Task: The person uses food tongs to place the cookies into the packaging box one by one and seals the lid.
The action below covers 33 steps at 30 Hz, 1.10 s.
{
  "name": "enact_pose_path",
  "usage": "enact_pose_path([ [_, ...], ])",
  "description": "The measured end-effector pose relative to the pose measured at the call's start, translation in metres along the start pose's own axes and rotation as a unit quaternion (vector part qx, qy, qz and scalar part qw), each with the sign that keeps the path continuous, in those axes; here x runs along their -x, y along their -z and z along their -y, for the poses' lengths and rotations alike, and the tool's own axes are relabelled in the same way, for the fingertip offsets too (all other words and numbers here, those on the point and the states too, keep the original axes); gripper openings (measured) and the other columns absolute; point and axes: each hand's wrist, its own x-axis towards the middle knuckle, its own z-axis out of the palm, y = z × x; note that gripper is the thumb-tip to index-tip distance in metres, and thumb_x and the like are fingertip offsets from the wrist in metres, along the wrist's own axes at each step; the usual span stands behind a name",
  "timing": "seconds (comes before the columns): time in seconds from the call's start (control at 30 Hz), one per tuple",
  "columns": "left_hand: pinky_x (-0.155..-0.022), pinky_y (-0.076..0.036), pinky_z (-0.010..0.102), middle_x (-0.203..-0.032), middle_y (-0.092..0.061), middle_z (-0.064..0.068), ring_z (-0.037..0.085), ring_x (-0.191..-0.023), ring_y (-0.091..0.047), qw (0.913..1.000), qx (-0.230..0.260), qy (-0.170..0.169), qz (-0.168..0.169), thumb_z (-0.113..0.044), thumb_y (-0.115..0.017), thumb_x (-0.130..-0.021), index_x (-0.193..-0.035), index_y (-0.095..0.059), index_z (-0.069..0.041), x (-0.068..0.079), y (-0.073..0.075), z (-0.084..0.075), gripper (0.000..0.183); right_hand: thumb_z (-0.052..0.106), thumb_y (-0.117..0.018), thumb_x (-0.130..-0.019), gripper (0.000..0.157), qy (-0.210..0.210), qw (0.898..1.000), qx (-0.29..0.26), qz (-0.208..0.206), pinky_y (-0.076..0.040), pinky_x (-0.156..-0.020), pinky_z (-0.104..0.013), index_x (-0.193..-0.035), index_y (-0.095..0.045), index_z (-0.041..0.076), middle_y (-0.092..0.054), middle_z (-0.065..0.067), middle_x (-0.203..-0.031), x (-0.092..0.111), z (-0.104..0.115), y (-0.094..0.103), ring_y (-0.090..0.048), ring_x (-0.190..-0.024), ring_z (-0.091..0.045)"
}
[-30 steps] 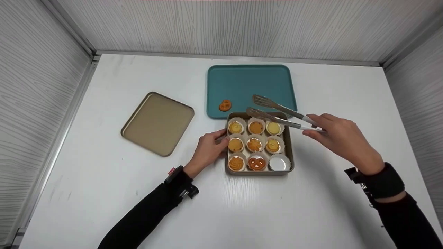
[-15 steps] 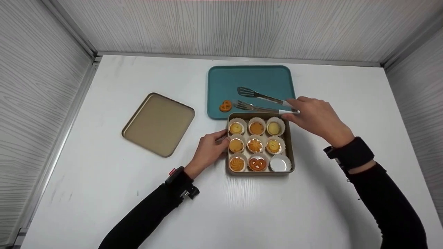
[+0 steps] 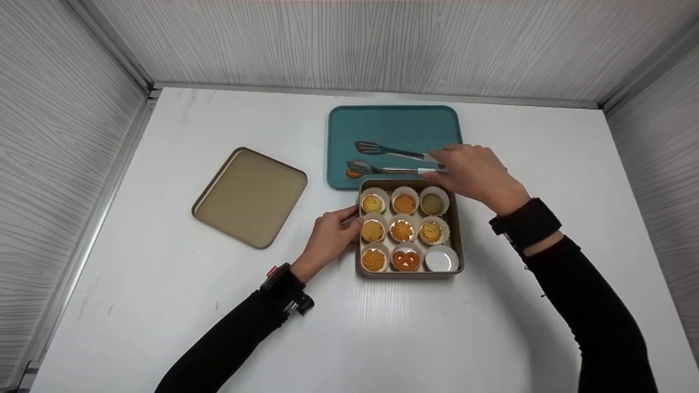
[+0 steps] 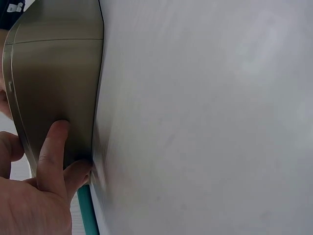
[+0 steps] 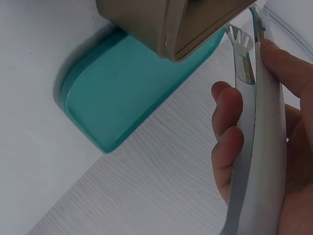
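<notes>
My right hand [image 3: 469,169] grips a pair of metal tongs [image 3: 394,170] by the white handles. The two tong arms stand apart over the teal tray [image 3: 393,123]. The lower tong tip overlaps a brown pretzel-shaped cookie [image 3: 353,174] and hides part of it. In front of the tray is a gold square tin [image 3: 407,275] with paper cups, several with cookies inside; the front right cup [image 3: 441,258] holds none. My left hand [image 3: 330,234] rests against the tin's left side. In the left wrist view its fingers [image 4: 53,152] lie on the outer wall.
A flat gold square lid [image 3: 251,196] lies on the white table [image 3: 164,284], left of the tray and tin. Grey wood-patterned panels [image 3: 371,49] stand at the back and both sides.
My right hand has moved left and toward the back with the tongs, from above the tin to the pretzel cookie on the tray. The left hand and tin have stayed in place.
</notes>
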Motion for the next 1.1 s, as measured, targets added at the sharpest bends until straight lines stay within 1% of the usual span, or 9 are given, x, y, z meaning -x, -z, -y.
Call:
enact_pose_path([
  [0.13, -0.104, -0.050, 0.036, -0.141, -0.063, 0.014, 0.019, -0.123, -0.065, 0.9999, -0.012, -0.006, -0.005, -0.025, -0.061, -0.103, -0.145, -0.059, -0.002, 0.000, 0.000, 0.000, 0.048, 0.036, -0.075, -0.096, 0.054, 0.013, 1.000, 0.007, 0.007, -0.058, -0.069, -0.052, -0.134, -0.067, -0.002, -0.073, -0.020, -0.110, -0.004, 0.005, -0.004, -0.071, -0.090, -0.036],
  [0.27, -0.105, -0.050, 0.037, -0.141, -0.063, 0.014, 0.019, -0.124, -0.064, 0.9999, -0.009, -0.006, -0.004, -0.024, -0.061, -0.102, -0.145, -0.059, -0.002, 0.000, -0.001, -0.001, 0.048, 0.036, -0.075, -0.097, 0.053, 0.014, 1.000, 0.015, 0.012, -0.058, -0.069, -0.052, -0.134, -0.067, -0.002, -0.072, -0.020, -0.110, -0.008, 0.007, -0.006, -0.070, -0.090, -0.037],
  [0.37, -0.104, -0.051, 0.037, -0.141, -0.063, 0.015, 0.019, -0.122, -0.065, 1.0000, -0.003, -0.008, -0.004, -0.023, -0.062, -0.102, -0.145, -0.059, -0.001, 0.000, -0.001, -0.002, 0.048, 0.036, -0.073, -0.098, 0.054, 0.003, 1.000, 0.013, 0.016, -0.058, -0.072, -0.053, -0.135, -0.066, -0.002, -0.072, -0.021, -0.110, -0.009, 0.007, -0.007, -0.070, -0.092, -0.038],
  [0.5, -0.105, -0.050, 0.037, -0.140, -0.063, 0.015, 0.020, -0.124, -0.063, 0.9999, -0.001, -0.009, -0.005, -0.022, -0.062, -0.102, -0.144, -0.059, -0.001, 0.000, -0.001, -0.003, 0.048, 0.035, -0.072, -0.099, 0.052, -0.013, 1.000, 0.005, 0.014, -0.057, -0.074, -0.055, -0.133, -0.066, -0.003, -0.071, -0.022, -0.110, -0.007, 0.002, -0.008, -0.070, -0.093, -0.038],
  [0.7, -0.107, -0.048, 0.037, -0.140, -0.063, 0.015, 0.021, -0.125, -0.063, 1.0000, 0.000, -0.007, -0.003, -0.022, -0.062, -0.101, -0.144, -0.059, -0.001, 0.000, 0.000, -0.004, 0.048, 0.033, -0.073, -0.098, 0.047, -0.039, 0.999, 0.001, 0.015, -0.054, -0.068, -0.050, -0.129, -0.069, -0.002, -0.071, -0.018, -0.101, -0.003, -0.008, -0.007, -0.066, -0.082, -0.033],
  [0.73, -0.107, -0.048, 0.037, -0.140, -0.063, 0.015, 0.020, -0.125, -0.063, 1.0000, 0.001, -0.007, -0.003, -0.023, -0.062, -0.101, -0.145, -0.059, -0.001, 0.000, 0.000, -0.004, 0.049, 0.033, -0.073, -0.098, 0.047, -0.043, 0.999, -0.001, 0.015, -0.053, -0.068, -0.050, -0.130, -0.069, -0.002, -0.071, -0.018, -0.100, -0.002, -0.010, -0.007, -0.065, -0.081, -0.032],
  [0.8, -0.106, -0.049, 0.036, -0.140, -0.063, 0.013, 0.019, -0.124, -0.064, 1.0000, 0.002, -0.004, -0.002, -0.023, -0.062, -0.101, -0.145, -0.059, -0.002, 0.000, 0.000, -0.003, 0.048, 0.032, -0.074, -0.098, 0.049, -0.047, 0.999, -0.005, 0.012, -0.055, -0.069, -0.051, -0.132, -0.068, -0.002, -0.072, -0.019, -0.102, -0.001, -0.012, -0.006, -0.067, -0.084, -0.033],
  [0.97, -0.101, -0.052, 0.034, -0.140, -0.065, 0.011, 0.014, -0.120, -0.064, 1.0000, 0.001, 0.002, -0.004, -0.025, -0.062, -0.102, -0.145, -0.060, -0.005, -0.001, 0.000, -0.001, 0.047, 0.032, -0.073, -0.098, 0.049, -0.050, 0.999, -0.018, 0.000, -0.056, -0.071, -0.054, -0.131, -0.068, -0.002, -0.072, -0.021, -0.106, 0.001, -0.015, -0.007, -0.069, -0.089, -0.036],
  [1.1, -0.098, -0.054, 0.034, -0.139, -0.065, 0.011, 0.014, -0.119, -0.066, 1.0000, 0.000, 0.001, -0.006, -0.024, -0.062, -0.102, -0.144, -0.061, -0.005, -0.001, 0.000, -0.001, 0.047, 0.033, -0.073, -0.098, 0.049, -0.053, 0.998, -0.023, 0.000, -0.056, -0.070, -0.053, -0.129, -0.068, -0.003, -0.071, -0.022, -0.105, 0.001, -0.016, -0.012, -0.068, -0.087, -0.036],
])
